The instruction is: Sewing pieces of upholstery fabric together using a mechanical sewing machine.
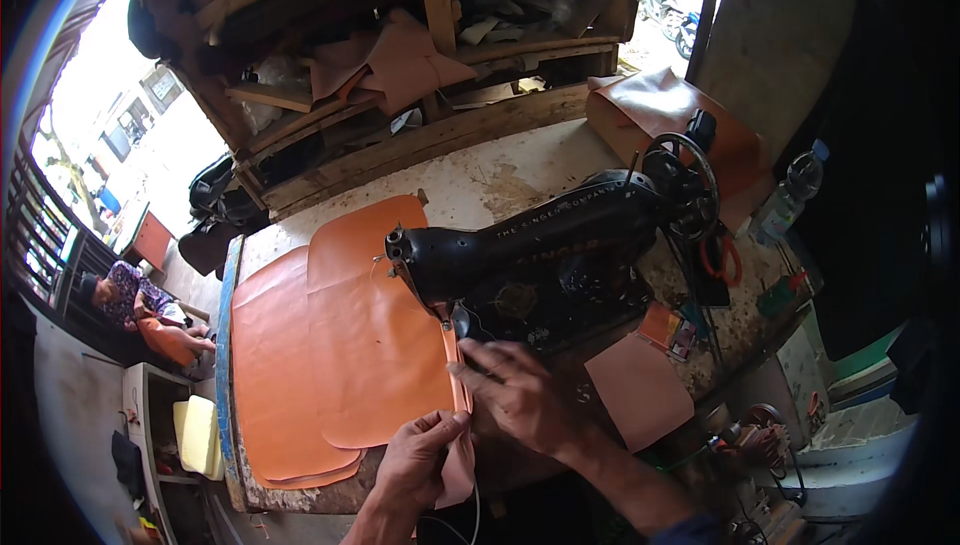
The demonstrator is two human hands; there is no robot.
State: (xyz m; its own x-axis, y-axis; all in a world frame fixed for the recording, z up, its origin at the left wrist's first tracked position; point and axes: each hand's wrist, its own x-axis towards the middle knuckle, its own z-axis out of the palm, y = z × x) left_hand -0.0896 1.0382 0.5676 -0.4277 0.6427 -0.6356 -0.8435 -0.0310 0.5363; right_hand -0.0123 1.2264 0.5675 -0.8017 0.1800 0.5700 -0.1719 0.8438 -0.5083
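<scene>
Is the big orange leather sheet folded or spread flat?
Spread flat: the orange leather sheet lies open across the table, only its right edge under the sewing machine.

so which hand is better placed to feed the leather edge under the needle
Right, probably. The right hand lies flat on the orange leather just below the sewing machine needle, while the left hand pinches the edge nearer the table rim.

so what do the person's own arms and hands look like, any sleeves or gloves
Both hands are bare: no gloves, rings or watch show. The left hand and its forearm are uncovered down to the picture's lower edge. The right hand leads to a bare forearm ending in a blue sleeve edge near the elbow.
</scene>
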